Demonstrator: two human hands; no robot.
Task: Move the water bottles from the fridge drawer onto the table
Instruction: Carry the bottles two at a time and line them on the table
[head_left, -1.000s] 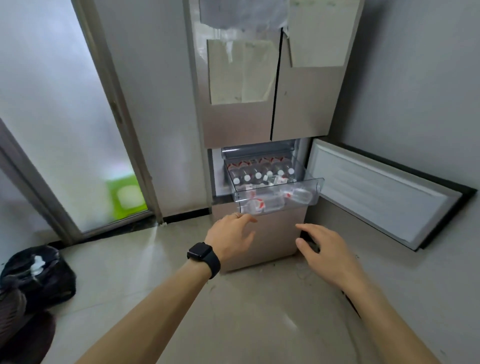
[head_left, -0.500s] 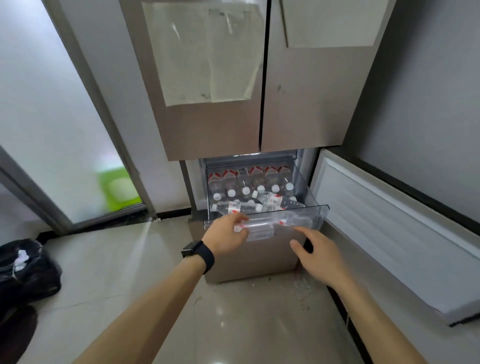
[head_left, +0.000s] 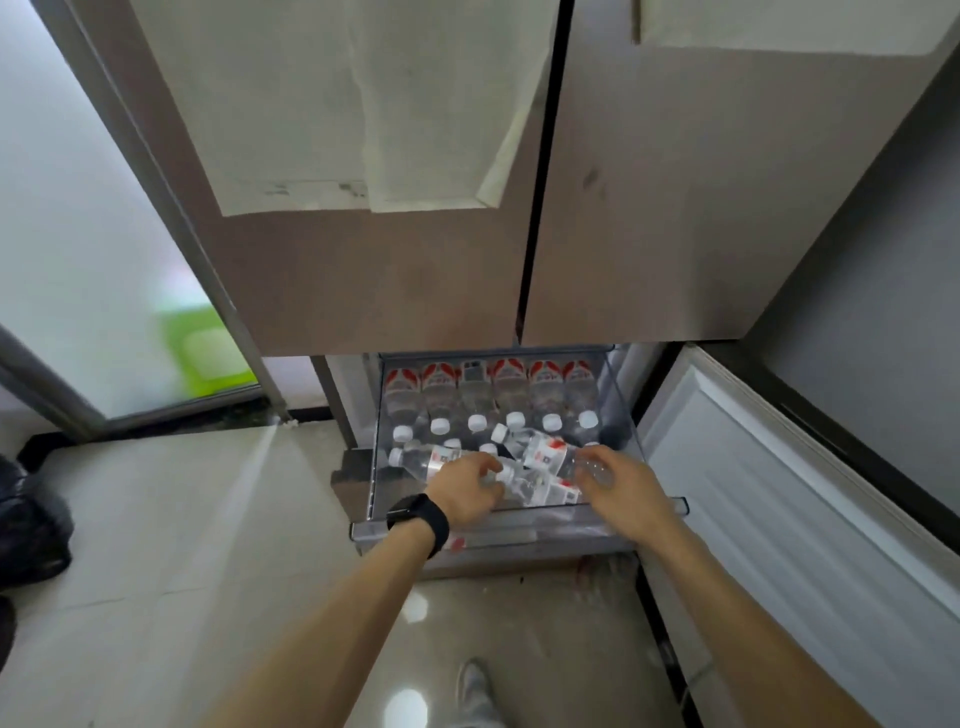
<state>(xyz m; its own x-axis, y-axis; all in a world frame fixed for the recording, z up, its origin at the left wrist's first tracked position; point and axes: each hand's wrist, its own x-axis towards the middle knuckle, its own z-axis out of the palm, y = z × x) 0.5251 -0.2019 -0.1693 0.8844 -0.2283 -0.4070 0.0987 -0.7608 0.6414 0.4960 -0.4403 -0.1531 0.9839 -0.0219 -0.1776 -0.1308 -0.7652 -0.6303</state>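
Both hands are down in the open fridge drawer. The loose water bottles lie on their sides on top, long axes running roughly left-right, caps toward the left. The left hand has its fingers curled over a lying bottle, seemingly closing on it, full grip not confirmed. The right hand has its fingers half open, touching the base end of the tilted bottle, not yet wrapped. An upright row stands behind, farther off (lying ones are nearer both hands). The tabletop is not in view.
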